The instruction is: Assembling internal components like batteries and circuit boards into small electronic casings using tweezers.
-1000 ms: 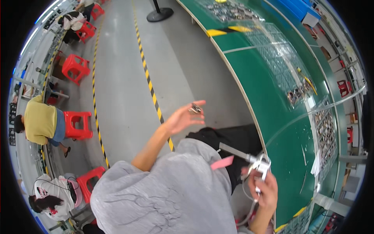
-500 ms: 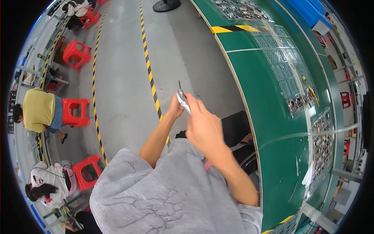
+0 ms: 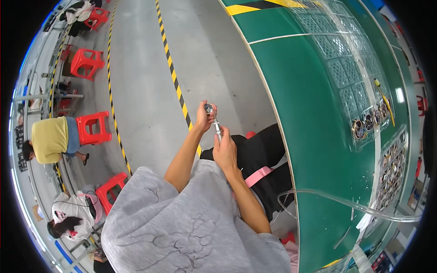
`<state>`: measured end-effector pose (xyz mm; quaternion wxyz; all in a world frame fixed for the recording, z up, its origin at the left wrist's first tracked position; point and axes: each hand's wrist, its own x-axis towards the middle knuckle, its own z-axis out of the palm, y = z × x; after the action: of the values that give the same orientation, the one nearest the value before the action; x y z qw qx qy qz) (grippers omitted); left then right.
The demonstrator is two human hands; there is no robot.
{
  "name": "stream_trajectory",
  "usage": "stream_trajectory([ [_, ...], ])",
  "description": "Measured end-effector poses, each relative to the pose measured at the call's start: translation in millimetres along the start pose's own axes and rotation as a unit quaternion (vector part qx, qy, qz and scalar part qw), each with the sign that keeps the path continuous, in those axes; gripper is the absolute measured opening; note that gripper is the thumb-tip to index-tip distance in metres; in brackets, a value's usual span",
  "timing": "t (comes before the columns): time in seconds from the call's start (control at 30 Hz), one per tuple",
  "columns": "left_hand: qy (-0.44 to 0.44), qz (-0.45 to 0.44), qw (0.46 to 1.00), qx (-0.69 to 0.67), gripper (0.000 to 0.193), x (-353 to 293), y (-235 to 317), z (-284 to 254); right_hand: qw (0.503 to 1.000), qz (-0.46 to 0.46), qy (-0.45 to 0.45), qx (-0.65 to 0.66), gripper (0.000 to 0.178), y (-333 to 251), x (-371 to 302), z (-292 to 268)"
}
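Out in front of my body, my left hand [image 3: 203,120] is closed round a small round metal-rimmed part [image 3: 209,108] that looks like a watch head, its face turned up. Just nearer to me, my right hand [image 3: 225,152] grips a slim silver tool [image 3: 217,129], its far end pointing up at my left hand beside the round part. Whether the tool's tip touches the part is too small to tell. My fingers hide the lower end of the tool.
A green-topped table [image 3: 314,150] runs along my right. It bears a clear compartment tray [image 3: 339,68] with several round parts [image 3: 358,129], a yellow tool [image 3: 386,102], another filled tray [image 3: 392,168] and a clear tube [image 3: 350,204]. Red stools [image 3: 92,127] and seated people stand left.
My right hand has dropped lower and nearer to my lap with the silver tool. The round part's face now shows in my left hand. The whole view has shifted.
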<state>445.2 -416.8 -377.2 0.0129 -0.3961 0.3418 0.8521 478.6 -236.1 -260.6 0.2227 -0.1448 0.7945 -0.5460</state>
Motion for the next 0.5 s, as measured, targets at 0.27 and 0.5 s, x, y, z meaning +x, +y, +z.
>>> stream_trajectory([
  [0.27,0.028,0.009,0.999,0.022,0.051,5,-3,8,1.0,0.019,-0.008,0.005,0.032,-3,2,0],
  [0.5,0.065,0.016,0.998,0.016,0.05,2,-9,-6,0.999,0.022,-0.03,0.011,0.031,-1,3,-2],
])
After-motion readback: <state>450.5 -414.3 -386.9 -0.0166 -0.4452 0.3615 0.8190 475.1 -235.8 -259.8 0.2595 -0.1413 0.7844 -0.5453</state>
